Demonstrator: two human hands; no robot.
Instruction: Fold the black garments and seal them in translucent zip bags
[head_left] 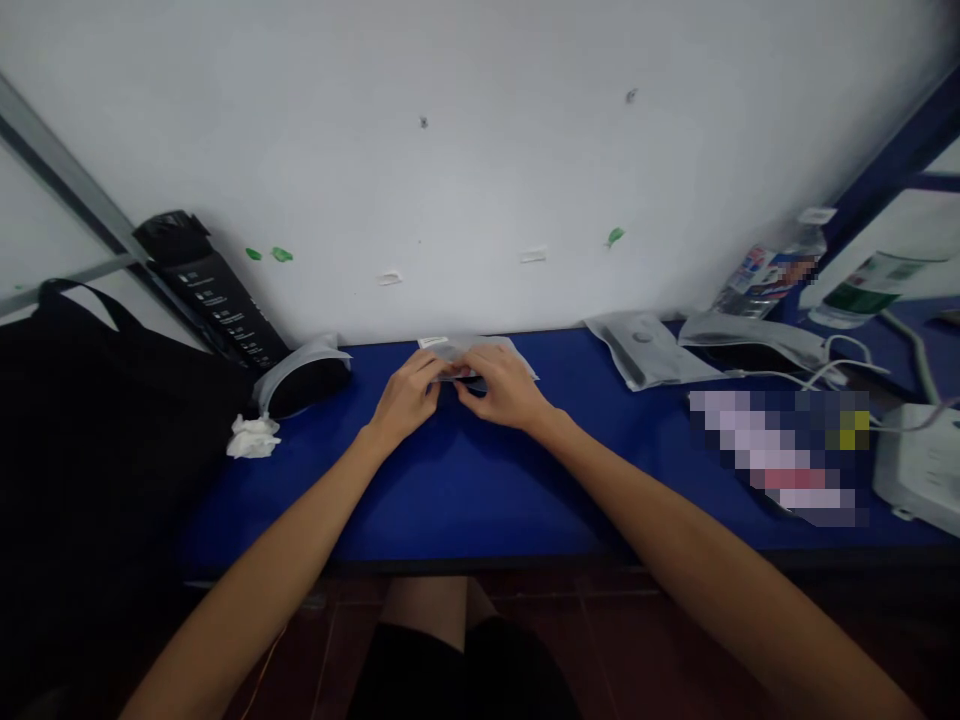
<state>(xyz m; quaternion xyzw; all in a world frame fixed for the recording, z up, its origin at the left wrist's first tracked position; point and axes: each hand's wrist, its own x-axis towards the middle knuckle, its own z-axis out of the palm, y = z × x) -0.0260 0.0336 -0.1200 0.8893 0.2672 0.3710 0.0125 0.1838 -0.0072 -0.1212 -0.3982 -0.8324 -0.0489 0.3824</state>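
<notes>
Near the back of the blue table, a frosted plastic pouch lies between my hands, with something dark showing at its near edge. My left hand grips the pouch's left part, fingers bent and pinched together. From the other side my right hand pinches the same near edge, its thumb below and fingers on top. The two hands' fingertips almost meet. What exactly the dark item inside is, I cannot make out.
Left stand a black bottle, a pouch with a dark item, crumpled tissue and a black bag. Right are frosted pouches, a clear bottle, white cables and a power strip. A wall rises behind.
</notes>
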